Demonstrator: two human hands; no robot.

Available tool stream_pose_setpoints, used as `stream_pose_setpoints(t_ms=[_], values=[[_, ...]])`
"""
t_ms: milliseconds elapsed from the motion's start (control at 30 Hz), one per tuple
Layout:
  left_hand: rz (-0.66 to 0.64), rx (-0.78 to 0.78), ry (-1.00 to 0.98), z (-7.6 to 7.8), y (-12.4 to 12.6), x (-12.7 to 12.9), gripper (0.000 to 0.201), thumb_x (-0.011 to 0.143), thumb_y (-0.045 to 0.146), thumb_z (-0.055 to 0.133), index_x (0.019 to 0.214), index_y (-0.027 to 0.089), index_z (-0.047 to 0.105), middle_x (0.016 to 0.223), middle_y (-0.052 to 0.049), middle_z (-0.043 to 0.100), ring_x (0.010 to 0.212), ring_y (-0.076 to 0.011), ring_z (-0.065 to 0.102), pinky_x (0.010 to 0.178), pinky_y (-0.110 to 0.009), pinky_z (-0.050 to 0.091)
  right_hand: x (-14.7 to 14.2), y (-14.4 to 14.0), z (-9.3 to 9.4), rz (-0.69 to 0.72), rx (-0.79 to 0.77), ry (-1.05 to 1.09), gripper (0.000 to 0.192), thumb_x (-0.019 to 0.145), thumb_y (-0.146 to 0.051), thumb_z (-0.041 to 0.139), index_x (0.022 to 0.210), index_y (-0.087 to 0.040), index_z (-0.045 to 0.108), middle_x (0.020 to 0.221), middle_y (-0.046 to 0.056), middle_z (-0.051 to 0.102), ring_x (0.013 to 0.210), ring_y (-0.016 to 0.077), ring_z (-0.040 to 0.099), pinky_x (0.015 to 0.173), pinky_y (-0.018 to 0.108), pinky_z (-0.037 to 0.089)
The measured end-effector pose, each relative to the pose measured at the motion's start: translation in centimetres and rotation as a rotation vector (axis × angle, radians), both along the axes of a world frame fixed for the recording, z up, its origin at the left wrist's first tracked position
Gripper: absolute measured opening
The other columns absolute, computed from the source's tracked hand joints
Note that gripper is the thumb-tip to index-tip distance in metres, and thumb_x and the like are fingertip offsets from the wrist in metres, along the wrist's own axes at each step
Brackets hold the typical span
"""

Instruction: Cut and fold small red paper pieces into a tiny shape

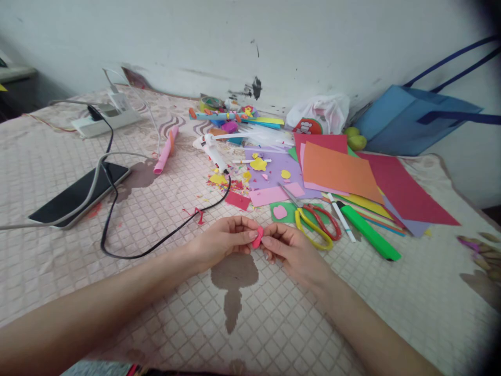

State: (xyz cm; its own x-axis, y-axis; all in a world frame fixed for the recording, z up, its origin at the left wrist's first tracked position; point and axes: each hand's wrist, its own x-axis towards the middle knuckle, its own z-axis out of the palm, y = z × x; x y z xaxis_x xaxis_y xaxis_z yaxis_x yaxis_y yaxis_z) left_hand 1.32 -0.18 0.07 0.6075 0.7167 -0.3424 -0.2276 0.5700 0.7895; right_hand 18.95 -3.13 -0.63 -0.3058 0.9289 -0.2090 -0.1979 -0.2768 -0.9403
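Observation:
Between the fingertips of both hands is a small red-pink piece of craft paper or foam [257,238], partly covered by the fingers. My left hand [230,235] pinches it from the left side, and my right hand [287,244] pinches it from the right. Just beyond the right hand lie scissors [313,219] with one yellow and one red handle loop. A pink cut-out shape [279,211] rests on a green sheet [276,205] nearby. Further off is a white glue gun [211,151], its black cord [168,241] curving round to the left.
Coloured sheets [338,169], a green cutter [370,232] and a white marker [342,218] lie to the right. A blue bag [410,122] stands at the back right. On the left are a dark tablet-like device [80,196] and a power strip [107,122]. Paper scraps [219,179] litter the middle.

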Motion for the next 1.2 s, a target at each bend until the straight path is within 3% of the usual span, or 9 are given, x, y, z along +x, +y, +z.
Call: stream_pose_setpoints(t_ms=[300,767,1200], values=[[-0.073,-0.069,-0.063,0.19,0.16,-0.17,0.020,0.072,0.022,0.073,0.085,0.012,0.062,0.074,-0.001,0.060,0.064,-0.0072,0.054,0.064,-0.020,0.041,0.07,-0.09,0.33,0.038,0.016,0.054,0.010,0.076,-0.024,0.069,0.076,-0.017,0.062,0.064,-0.004,0.058,0.052,0.0069,0.051,0.050,0.020,0.041],[-0.048,0.080,-0.020,0.21,0.30,-0.04,0.022,0.073,0.024,0.072,0.085,0.012,0.059,0.070,-0.001,0.061,0.066,-0.0096,0.055,0.065,-0.023,0.038,0.18,-0.08,0.43,0.019,-0.062,0.075,0.009,0.074,-0.022,0.069,0.074,-0.016,0.063,0.060,-0.004,0.059,0.050,0.0064,0.052,0.048,0.019,0.040],[-0.009,0.156,0.054,-0.09,0.39,-0.11,0.023,0.072,0.022,0.071,0.087,0.012,0.057,0.071,-0.001,0.064,0.067,-0.0108,0.058,0.067,-0.025,0.041,0.15,-0.22,0.25,-0.017,0.007,-0.021,0.008,0.076,-0.023,0.066,0.073,-0.017,0.062,0.058,-0.004,0.057,0.048,0.0073,0.050,0.047,0.021,0.039]])
